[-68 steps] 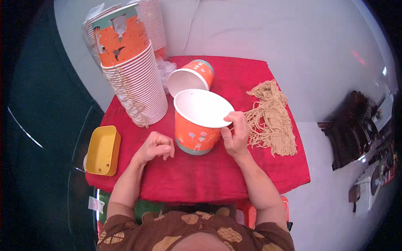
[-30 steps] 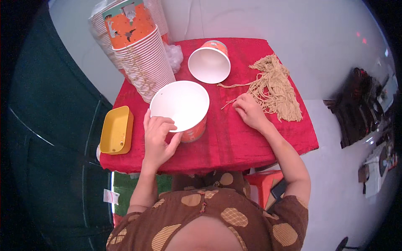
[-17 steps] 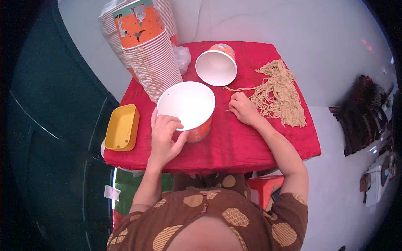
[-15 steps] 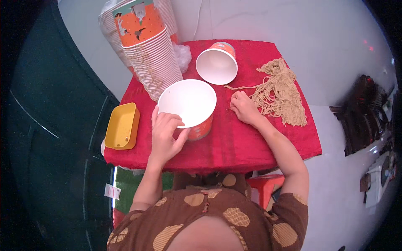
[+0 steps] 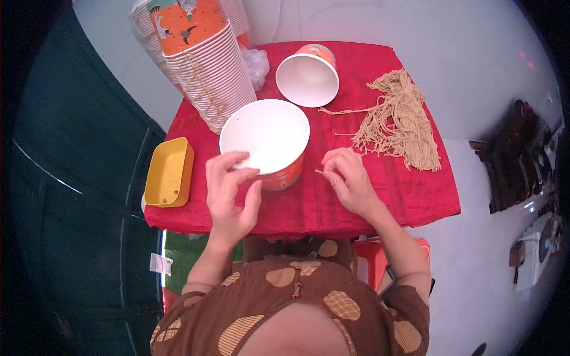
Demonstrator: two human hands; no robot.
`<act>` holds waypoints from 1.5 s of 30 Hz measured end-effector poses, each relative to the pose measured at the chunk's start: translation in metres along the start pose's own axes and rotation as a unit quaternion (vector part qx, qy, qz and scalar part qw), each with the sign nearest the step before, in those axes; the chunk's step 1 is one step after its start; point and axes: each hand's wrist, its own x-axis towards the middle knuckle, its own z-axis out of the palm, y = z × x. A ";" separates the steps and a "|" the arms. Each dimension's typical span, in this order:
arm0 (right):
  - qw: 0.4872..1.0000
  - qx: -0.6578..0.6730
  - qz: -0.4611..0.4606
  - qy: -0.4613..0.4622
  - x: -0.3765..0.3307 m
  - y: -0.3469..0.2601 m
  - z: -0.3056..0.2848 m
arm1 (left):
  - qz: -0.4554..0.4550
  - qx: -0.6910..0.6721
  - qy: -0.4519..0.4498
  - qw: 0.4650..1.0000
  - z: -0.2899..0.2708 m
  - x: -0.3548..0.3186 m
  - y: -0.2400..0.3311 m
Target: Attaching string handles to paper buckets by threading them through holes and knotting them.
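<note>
Orange bucket [image 5: 265,139] stands mouth-up on the red surface [image 5: 309,204], likely to keep its opening reachable; left grip [image 5: 231,193] spreads loosely beside it, contact unclear; right grip [image 5: 351,183] pinches a thin cord [image 5: 319,172] near its tip, probably for control

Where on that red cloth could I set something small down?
Bare red cloth shows between the yellow box and the upright bucket, at the back between the tipped bucket and the cord bundle, and between the right hand and the near right corner. Stacked buckets crowd the back left.
</note>
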 end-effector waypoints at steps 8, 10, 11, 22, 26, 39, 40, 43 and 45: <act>0.999 0.033 -0.019 0.010 -0.005 -0.043 0.005 | -0.194 -0.178 -0.196 0.944 0.017 -0.009 0.029; 0.999 0.029 -0.029 0.011 -0.006 -0.046 0.007 | -0.208 -0.177 -0.219 0.937 0.023 -0.008 0.030; 0.999 0.033 -0.034 0.008 -0.007 -0.047 0.008 | -0.196 -0.170 -0.230 0.938 0.026 -0.009 0.029; 0.973 0.202 0.114 0.013 -0.026 -0.060 0.018 | -0.143 -0.150 -0.236 0.949 0.025 -0.010 0.024; 0.977 0.176 0.111 0.042 -0.025 -0.063 0.020 | -0.222 -0.232 -0.293 0.901 0.017 -0.008 0.021; 0.955 0.200 0.160 0.151 -0.014 -0.054 0.033 | -0.300 -0.278 -0.048 0.911 -0.019 0.003 0.014; 0.950 0.207 0.182 0.147 -0.012 -0.052 0.033 | -0.296 -0.282 -0.047 0.912 -0.021 0.004 0.014; 0.943 0.216 0.207 0.146 -0.007 -0.046 0.035 | -0.279 -0.266 -0.045 0.922 -0.022 0.003 0.013; 0.938 0.220 0.231 0.137 -0.004 -0.044 0.036 | -0.281 -0.266 -0.048 0.921 -0.022 0.001 0.009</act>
